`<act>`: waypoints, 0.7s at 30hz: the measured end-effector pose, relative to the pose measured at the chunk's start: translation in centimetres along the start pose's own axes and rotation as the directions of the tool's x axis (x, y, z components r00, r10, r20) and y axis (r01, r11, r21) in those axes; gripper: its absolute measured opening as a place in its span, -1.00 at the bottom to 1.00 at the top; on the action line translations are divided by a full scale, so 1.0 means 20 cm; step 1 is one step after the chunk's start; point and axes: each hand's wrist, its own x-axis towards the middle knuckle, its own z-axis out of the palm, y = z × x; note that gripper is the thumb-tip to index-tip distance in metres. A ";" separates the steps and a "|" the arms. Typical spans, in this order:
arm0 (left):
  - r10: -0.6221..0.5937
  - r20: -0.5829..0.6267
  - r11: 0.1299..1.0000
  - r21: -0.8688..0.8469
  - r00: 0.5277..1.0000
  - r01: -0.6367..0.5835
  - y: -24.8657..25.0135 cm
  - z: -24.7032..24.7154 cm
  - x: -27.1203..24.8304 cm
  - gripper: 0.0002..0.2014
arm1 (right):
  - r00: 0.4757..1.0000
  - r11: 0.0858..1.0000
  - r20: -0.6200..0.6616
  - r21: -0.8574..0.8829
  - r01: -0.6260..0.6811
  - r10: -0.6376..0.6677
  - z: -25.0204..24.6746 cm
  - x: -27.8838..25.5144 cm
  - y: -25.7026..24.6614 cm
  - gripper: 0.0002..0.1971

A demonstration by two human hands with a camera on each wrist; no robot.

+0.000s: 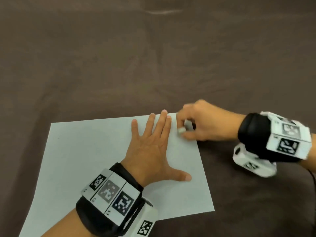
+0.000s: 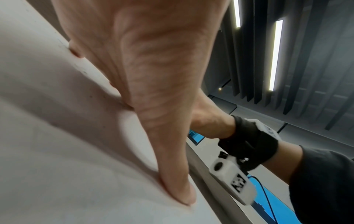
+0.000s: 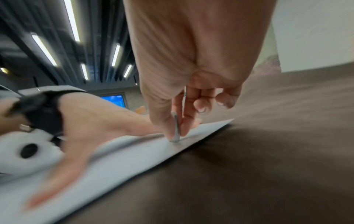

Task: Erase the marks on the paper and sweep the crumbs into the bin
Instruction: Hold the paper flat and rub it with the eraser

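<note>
A white sheet of paper (image 1: pixel 95 159) lies on the brown tablecloth. My left hand (image 1: pixel 153 144) lies flat on the sheet with fingers spread, pressing it down; its thumb (image 2: pixel 172 174) is flat on the paper (image 2: pixel 57 151). My right hand (image 1: pixel 193 127) is at the sheet's far right corner and pinches a small grey eraser (image 1: pixel 188 124) between thumb and fingers. In the right wrist view the eraser (image 3: pixel 176 128) stands on edge with its lower tip on the paper (image 3: pixel 134 151). No marks or crumbs are plainly visible. No bin is in view.
The brown tablecloth (image 1: pixel 153 57) covers the whole table, wrinkled at the far side. A black cable (image 1: pixel 313 177) runs off the right edge near my right wrist.
</note>
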 end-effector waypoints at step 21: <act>0.003 -0.048 0.998 -0.059 0.999 -0.006 -0.01 0.00 -0.01 0.41 | 0.987 0.991 -0.128 0.108 -0.083 0.097 0.07 0.05 -0.05 -0.89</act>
